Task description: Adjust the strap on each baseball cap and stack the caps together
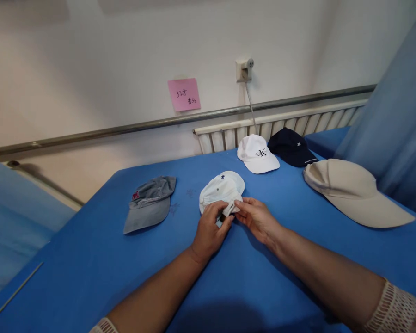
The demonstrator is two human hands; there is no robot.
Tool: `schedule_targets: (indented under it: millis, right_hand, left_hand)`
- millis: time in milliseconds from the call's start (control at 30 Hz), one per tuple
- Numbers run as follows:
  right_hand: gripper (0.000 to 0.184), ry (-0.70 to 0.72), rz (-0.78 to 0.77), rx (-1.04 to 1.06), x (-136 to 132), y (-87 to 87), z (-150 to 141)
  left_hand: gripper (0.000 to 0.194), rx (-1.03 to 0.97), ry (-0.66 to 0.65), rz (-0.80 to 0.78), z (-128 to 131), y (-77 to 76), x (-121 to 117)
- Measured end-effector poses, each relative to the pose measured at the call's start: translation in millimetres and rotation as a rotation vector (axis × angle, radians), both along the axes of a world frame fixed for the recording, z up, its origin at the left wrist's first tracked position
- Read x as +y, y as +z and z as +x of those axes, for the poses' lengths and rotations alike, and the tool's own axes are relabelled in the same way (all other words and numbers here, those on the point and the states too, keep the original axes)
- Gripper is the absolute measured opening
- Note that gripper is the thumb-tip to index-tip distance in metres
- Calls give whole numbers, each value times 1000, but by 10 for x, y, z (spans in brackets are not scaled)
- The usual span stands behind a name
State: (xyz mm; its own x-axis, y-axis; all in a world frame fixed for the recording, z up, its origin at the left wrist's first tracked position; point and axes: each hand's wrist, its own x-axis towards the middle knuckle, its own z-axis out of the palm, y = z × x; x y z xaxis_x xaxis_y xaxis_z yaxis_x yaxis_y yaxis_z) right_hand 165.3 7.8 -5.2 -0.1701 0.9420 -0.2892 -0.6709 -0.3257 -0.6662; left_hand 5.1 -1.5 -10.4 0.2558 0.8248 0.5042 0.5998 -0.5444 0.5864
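Note:
A pale, whitish baseball cap [219, 188] with a small dark emblem lies on the blue-covered table [90, 277], its back strap turned toward me. My left hand [213, 231] pinches the near left side of that strap, where a small dark patch shows beneath it. The fingers of my right hand [256, 217] are closed on the strap's right end at the cap's edge. Whether the strap is fastened I cannot tell. To the left of my hands rests a grey cap [149, 203] with a red mark, its brim facing me.
Toward the back right are a white cap [257, 155] with black letters and a black cap [291, 147]. A wide-brimmed beige cap [353, 189] lies at right. Behind the table run a radiator [225, 138] and a metal rail [142, 126]. Blue curtains [395, 106] hang at both sides.

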Motion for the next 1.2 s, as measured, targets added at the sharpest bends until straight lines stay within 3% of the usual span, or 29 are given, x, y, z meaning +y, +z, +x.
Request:
schedule_targets:
  millis: [233, 333, 500, 700, 967, 1067, 1200]
  right_hand:
    - [22, 4, 47, 25, 65, -41, 28]
    - [26, 6, 96, -8, 71, -9, 33]
    - [35, 62, 187, -76, 74, -10, 19]
    - [39, 111, 244, -160, 87, -62, 12]
    - [36, 168, 331, -169, 21, -50, -27]
    - [36, 136, 324, -211, 47, -63, -36]
    - [36, 34, 267, -308, 103, -79, -43]
  left_hand:
    - [39, -210, 27, -208, -10, -8, -7]
    - [33, -360, 34, -315, -41, 16, 56]
    - [31, -418, 48, -488, -54, 80, 155]
    - [36, -639, 38, -698, -4, 88, 163]
    - [25, -591, -10, -724, 24, 46, 178]
    - [20, -518, 57, -609, -17, 53, 198]
    - [14, -294, 235, -324, -132, 160, 246]
